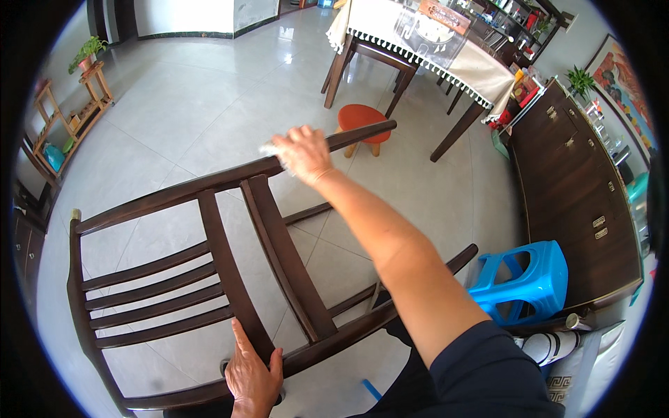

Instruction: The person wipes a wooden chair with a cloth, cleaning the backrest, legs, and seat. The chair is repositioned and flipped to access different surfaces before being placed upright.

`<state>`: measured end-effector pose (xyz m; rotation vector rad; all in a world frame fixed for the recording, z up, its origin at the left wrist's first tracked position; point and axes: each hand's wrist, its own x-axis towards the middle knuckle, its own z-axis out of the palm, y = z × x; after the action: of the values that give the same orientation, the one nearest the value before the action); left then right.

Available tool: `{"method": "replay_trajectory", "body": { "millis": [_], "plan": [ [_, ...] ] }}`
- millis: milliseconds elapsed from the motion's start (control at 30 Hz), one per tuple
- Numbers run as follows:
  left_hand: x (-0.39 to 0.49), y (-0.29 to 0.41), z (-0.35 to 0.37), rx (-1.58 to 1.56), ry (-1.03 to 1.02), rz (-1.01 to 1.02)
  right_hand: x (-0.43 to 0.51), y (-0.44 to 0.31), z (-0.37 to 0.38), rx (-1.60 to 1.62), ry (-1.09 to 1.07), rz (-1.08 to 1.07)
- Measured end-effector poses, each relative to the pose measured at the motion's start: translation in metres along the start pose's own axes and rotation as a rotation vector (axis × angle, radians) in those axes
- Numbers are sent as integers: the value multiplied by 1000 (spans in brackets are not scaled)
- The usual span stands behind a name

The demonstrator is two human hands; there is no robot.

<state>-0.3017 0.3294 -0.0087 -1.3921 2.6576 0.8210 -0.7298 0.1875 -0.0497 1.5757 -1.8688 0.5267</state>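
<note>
A dark brown wooden chair frame (225,180) with a slatted back lies across the view before me, its legs pointing right. My right hand (304,152), slightly blurred, is on the far side rail and leg, with a whitish cloth or tissue (269,150) showing beyond its fingers. My left hand (252,368) rests on the near side rail where it meets the wide crosspiece (238,292) of the backrest, fingers spread. The index fingertip touches the end of the lowest slat (167,327).
A red-topped round stool (360,116) stands behind the chair leg, near a table with a tasselled cloth (481,73). To the right are a blue plastic stool (549,277) and a dark cabinet (564,183). A wooden plant stand (78,133) is at the left.
</note>
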Motion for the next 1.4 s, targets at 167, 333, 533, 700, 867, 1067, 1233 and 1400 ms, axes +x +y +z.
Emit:
{"method": "replay_trajectory", "body": {
  "millis": [167,333,533,700,867,1067,1233,1400],
  "plan": [
    [1,2,0,37,20,5,-33,141,-12,-10,150,598],
    [7,7,3,41,8,40,-94,253,-31,728,270,1794],
    [3,4,0,84,13,34,-30,139,16,1541,643,1907],
    [1,1,2,105,35,32,-14,-6,17,1449,252,1884],
    [0,0,-9,52,37,8,-34,-82,-25,1350,-398,1018],
    [0,1,0,22,199,147,37,-103,-47,583,-52,503],
    [0,-3,-3,-25,237,188,-10,-144,-22,155,-147,31],
    [-4,-7,-1,-68,273,215,-66,-149,-114,321,-458,-166]
  ]
}}
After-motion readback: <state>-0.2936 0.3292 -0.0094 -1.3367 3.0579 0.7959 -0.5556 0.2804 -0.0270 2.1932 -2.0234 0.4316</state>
